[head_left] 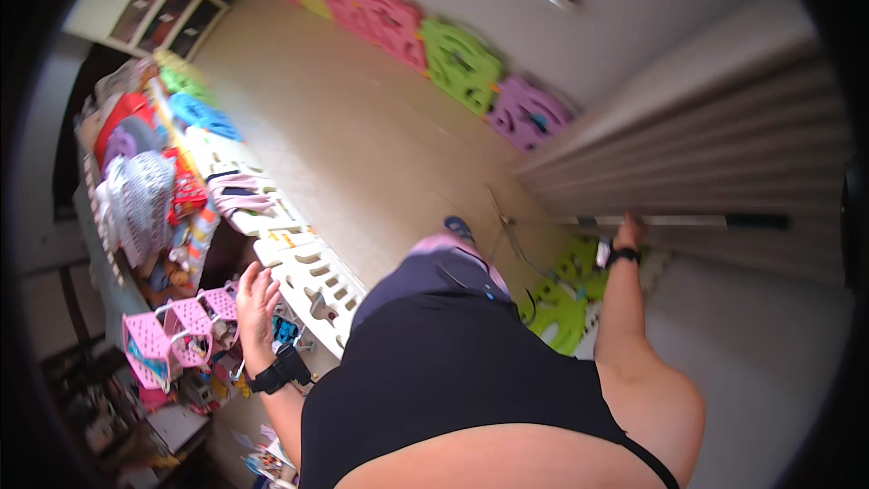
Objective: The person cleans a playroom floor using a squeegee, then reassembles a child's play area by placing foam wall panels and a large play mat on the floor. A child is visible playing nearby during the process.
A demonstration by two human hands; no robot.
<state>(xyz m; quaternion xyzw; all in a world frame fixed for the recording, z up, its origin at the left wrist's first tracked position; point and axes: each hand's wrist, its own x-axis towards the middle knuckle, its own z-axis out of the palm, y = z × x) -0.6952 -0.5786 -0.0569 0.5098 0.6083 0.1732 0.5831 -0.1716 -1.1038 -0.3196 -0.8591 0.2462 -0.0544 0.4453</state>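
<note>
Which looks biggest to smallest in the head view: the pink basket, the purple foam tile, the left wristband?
1. Purple foam tile and pink basket: they look about alike, and the basket sits nearer the camera, so I won't rank them.
2. Left wristband: clearly smallest.

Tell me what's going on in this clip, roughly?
A person stands on a tan floor mat inside a play area. Their right hand grips a long pale pole with a dark end, held level against a ribbed grey wall panel. Their left hand, fingers spread, rests on the top of a white plastic playpen fence, beside a pink basket. Colourful fence panels line the far wall.
</note>
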